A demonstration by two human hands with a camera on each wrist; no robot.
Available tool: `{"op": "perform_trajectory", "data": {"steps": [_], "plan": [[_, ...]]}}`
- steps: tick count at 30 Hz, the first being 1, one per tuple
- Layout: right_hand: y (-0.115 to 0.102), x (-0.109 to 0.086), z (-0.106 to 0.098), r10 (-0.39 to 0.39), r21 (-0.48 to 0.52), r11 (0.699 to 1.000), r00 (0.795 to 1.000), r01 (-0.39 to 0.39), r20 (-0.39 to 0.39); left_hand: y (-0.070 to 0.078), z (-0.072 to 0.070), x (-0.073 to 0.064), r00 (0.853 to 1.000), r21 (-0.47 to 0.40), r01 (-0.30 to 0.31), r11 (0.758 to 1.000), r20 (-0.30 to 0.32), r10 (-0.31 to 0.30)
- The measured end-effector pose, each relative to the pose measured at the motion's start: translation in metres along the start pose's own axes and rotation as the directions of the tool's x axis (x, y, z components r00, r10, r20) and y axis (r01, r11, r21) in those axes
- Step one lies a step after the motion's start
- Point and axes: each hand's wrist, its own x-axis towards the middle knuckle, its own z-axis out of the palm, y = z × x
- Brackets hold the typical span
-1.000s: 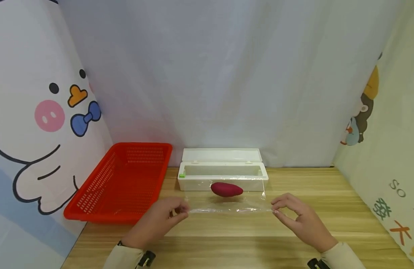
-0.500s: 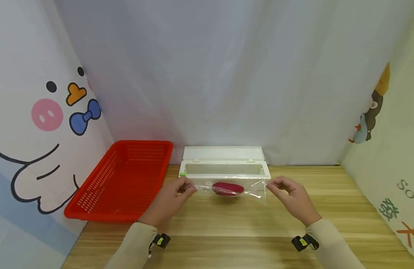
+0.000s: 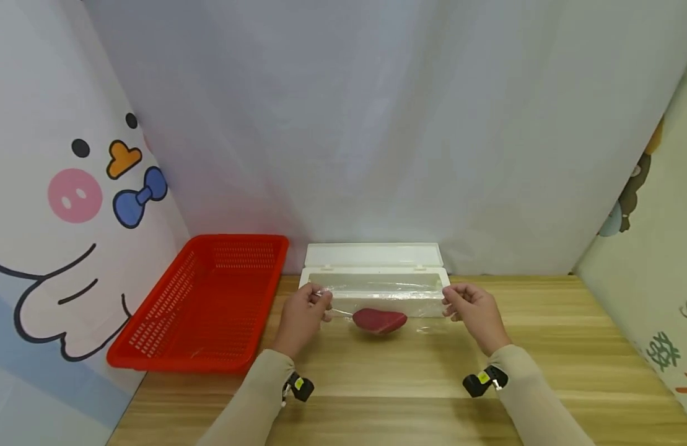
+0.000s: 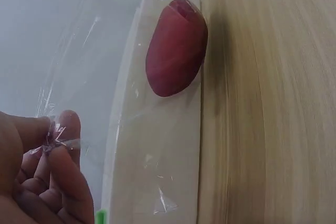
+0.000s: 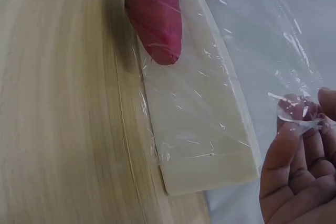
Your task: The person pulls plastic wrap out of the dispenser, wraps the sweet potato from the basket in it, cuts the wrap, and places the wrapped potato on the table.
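A dark red sweet potato [image 3: 378, 320] lies at the front of the white cling film dispenser [image 3: 373, 254], with clear cling film [image 4: 163, 203] around and in front of it. My left hand [image 3: 304, 313] pinches one corner of the film between thumb and fingers, left of the sweet potato. On the other side, my right hand [image 3: 472, 311] pinches the opposite corner. Between the two hands the film edge stretches across the dispenser's front, and bunched film shows at both sets of fingertips. Whether the film is still joined to the dispenser cannot be told.
A red plastic basket [image 3: 209, 310] stands on the left of the wooden table [image 3: 399, 415]. The dispenser's lid is raised against the grey-white curtain [image 3: 376, 124] behind. Printed cloth walls border both sides.
Both hands have moved away from the person, carrying the film's near edge up and over the sweet potato to the dispenser. The sweet potato has tilted slightly.
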Motion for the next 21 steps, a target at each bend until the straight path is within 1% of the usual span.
{"op": "perform_trajectory", "data": {"steps": [3, 6, 9, 13, 14, 16, 18, 21], "plan": [[0.005, 0.006, 0.002, 0.069, 0.034, 0.997, 0.997, -0.068, -0.017, -0.007, 0.004, 0.007, 0.998, -0.041, 0.056, 0.998, -0.022, -0.057], [0.008, 0.011, 0.005, 0.118, 0.041, 0.992, 0.992, -0.116, -0.048, -0.017, 0.006, 0.013, 0.994, -0.092, 0.097, 0.991, -0.03, -0.101], [0.01, 0.013, 0.007, 0.155, 0.042, 0.987, 0.986, -0.153, -0.065, -0.026, 0.007, 0.017, 0.991, -0.14, 0.121, 0.983, -0.039, -0.128], [0.011, 0.015, 0.008, 0.186, 0.038, 0.982, 0.978, -0.183, -0.099, -0.037, 0.009, 0.02, 0.981, -0.184, 0.147, 0.972, -0.096, -0.167], [0.011, 0.015, 0.008, 0.186, 0.031, 0.982, 0.976, -0.184, -0.11, -0.038, 0.009, 0.021, 0.979, -0.184, 0.145, 0.972, -0.115, -0.167], [0.013, 0.016, 0.009, 0.186, -0.016, 0.982, 0.972, -0.19, -0.147, -0.04, 0.011, 0.021, 0.973, -0.156, 0.142, 0.977, -0.158, -0.167], [0.015, 0.017, 0.011, 0.177, -0.079, 0.978, 0.966, -0.194, -0.189, -0.041, 0.013, 0.022, 0.967, -0.098, 0.139, 0.985, -0.202, -0.157], [0.016, 0.018, 0.014, 0.159, -0.16, 0.966, 0.954, -0.204, -0.255, -0.042, 0.015, 0.02, 0.954, -0.017, 0.144, 0.989, -0.264, -0.143]]}}
